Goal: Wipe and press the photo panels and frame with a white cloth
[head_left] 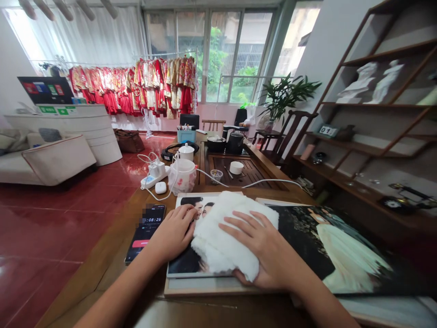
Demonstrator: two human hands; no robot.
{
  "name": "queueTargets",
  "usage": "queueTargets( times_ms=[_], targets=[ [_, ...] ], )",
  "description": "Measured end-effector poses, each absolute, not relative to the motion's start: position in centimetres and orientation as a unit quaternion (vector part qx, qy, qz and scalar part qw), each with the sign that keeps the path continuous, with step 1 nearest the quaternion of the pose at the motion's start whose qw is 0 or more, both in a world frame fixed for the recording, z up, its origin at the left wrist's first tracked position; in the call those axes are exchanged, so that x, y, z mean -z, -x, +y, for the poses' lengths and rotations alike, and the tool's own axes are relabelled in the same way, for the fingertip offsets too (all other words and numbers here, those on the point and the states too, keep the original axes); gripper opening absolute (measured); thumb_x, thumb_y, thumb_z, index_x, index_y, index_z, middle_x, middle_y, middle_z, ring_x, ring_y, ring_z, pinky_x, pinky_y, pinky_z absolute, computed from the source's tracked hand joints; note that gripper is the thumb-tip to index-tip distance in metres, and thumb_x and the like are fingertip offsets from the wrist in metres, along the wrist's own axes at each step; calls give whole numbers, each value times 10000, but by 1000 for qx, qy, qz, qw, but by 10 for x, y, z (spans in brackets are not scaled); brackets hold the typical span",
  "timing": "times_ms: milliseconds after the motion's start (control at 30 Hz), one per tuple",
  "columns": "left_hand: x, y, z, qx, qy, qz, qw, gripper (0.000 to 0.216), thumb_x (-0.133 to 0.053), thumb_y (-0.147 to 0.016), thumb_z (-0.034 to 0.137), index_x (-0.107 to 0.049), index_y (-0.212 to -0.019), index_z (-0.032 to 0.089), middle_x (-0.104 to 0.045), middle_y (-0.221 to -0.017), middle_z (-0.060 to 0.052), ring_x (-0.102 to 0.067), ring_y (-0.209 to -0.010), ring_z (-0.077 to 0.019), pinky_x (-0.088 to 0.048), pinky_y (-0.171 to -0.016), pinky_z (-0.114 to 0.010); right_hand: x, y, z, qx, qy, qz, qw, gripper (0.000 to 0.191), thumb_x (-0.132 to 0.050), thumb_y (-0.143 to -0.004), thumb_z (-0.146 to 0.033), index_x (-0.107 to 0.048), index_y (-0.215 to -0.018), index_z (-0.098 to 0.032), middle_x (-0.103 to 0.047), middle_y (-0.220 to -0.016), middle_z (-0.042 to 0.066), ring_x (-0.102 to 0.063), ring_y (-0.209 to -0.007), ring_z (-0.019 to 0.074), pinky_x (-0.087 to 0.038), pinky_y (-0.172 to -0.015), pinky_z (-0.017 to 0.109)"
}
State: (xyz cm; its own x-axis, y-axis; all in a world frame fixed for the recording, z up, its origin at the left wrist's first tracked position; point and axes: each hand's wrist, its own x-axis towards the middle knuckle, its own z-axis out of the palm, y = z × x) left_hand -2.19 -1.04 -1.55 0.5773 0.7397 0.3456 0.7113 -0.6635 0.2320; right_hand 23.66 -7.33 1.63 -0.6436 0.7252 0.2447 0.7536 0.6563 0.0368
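Towel [218, 246] clamped in right hand [264, 243]; left hand [174, 230] resting loosely on couple portrait [182, 263], left side; best pressed flat, lightly.

I count one left hand [175, 229], one right hand [268, 248], one white cloth [221, 232], two photographs [355, 255], one mobile phone [145, 234], one power strip [149, 181], one lidded white cup [186, 152], one small white bowl [236, 168] and two black pots [216, 145]. Farther over I see one white bust [361, 83], one white standing figure [386, 82] and one old-style telephone [396, 204]. The hanging garments [164, 86] (they overlap too closely from here) defeat my counting.
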Motion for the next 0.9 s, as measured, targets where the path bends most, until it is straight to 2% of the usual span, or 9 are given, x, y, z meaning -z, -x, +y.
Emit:
queueTargets(
  times_ms=[200,500,733,900],
  targets=[
    [13,22,-11,-216,-890,401,37,312,-382,-950,242,-501,-1238,224,-525,-1266,-76,-487,-1185,-230,-405,-1012,-404,-10,-241,-70,108,477,-860,143,714,-551,-769,-520,-412,-1399,-217,-526,-1351,122,-391,-1269,364,-243,-1015,582],
    [17,23,-9,-209,-888,408,30,307,-392,-955,241,-487,-1247,217,-518,-1282,-77,-476,-1201,-232,-403,-1012,-414,-20,-233,-78,30,353,-930,99,793,-606,-680,-441,-368,-1420,-285,-475,-1408,59,-347,-1323,335,-144,-1083,564],
    [13,22,-12,-215,-889,403,34,305,-388,-955,243,-503,-1238,227,-524,-1274,-75,-494,-1181,-229,-412,-1007,-410,-13,-239,-70,105,454,-872,151,696,-583,-759,-504,-433,-1391,-252,-541,-1340,105,-429,-1255,344,-293,-1004,548],
    [13,22,-12,-218,-888,402,37,305,-392,-947,226,-503,-1231,229,-529,-1267,-68,-489,-1187,-226,-415,-1003,-401,-10,-241,-70,122,435,-880,147,709,-568,-785,-493,-396,-1416,-220,-543,-1338,120,-424,-1250,363,-268,-1002,582]
  ],
)
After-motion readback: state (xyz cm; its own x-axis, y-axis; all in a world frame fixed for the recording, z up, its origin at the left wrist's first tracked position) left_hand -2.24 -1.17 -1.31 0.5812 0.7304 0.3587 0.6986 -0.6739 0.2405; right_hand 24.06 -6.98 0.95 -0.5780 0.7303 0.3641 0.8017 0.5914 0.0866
